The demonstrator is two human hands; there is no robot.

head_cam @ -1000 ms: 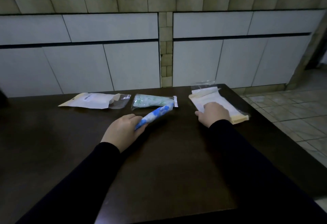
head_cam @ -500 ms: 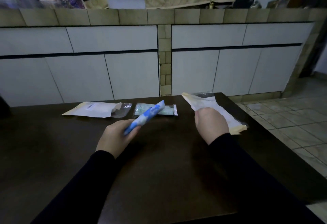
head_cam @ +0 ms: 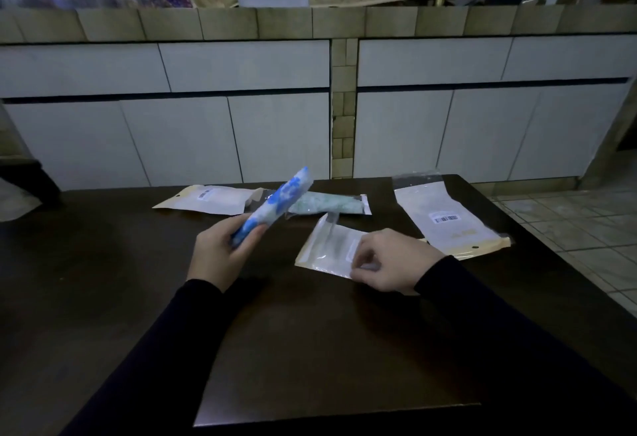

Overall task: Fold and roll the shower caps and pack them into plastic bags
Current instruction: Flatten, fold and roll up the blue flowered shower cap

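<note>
- The dark table [head_cam: 310,349] is the work surface, and everything below is placed relative to it; the bags lie flat on its far half, probably so each is within reach of a seated person.
- A stack of flat plastic bags [head_cam: 444,218] lies at the table's far right corner, barcode label facing up. It looks like the supply pile from which single bags are drawn.
- Another flat bag [head_cam: 206,199] rests near the table's far edge, left of centre, with nothing visibly in it.
- A packed bag [head_cam: 331,204] holding a pale green rolled cap lies at the middle of the far edge, apparently set aside as finished.
- One empty bag [head_cam: 331,249] lies on the table nearer the person, just right of centre. The right hand [head_cam: 393,261] has its fingers curled and pinches the near corner of this bag, seemingly to pin it and work its mouth open.
- The rolled shower cap [head_cam: 275,206], blue and white, is lifted clear of the table and tilted up toward the far edge. The left hand [head_cam: 220,251] has its fingers and thumb wrapped around the lower end, a hold that would keep the roll from springing loose and leave the free end ready to slide into the bag.
</note>
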